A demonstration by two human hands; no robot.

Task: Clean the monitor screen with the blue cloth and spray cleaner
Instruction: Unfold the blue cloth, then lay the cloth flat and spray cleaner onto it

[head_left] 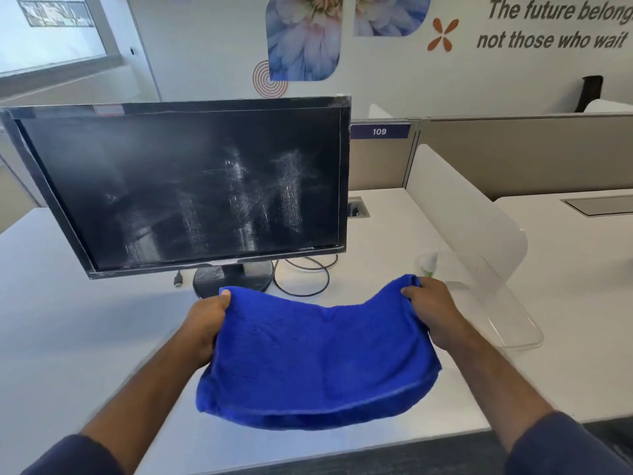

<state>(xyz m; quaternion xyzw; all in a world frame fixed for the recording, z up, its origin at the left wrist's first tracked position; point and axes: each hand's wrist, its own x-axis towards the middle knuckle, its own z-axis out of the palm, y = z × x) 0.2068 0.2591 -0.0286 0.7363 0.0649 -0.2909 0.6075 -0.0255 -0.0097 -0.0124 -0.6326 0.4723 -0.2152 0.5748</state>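
A black monitor [191, 186] stands on the white desk, its dark screen streaked with whitish smears across the middle and right. In front of it I hold a blue cloth [318, 354] spread out above the desk. My left hand [205, 323] grips its left edge and my right hand [435, 310] grips its right edge. Behind my right hand a small bottle with a green label, probably the spray cleaner [428, 264], stands partly hidden in a clear tray.
A clear plastic tray [507, 317] lies right of the cloth against a white divider panel [462, 207]. Black cables [305, 279] loop beside the monitor's round base [233, 277]. The desk's front edge [342, 457] runs below my arms.
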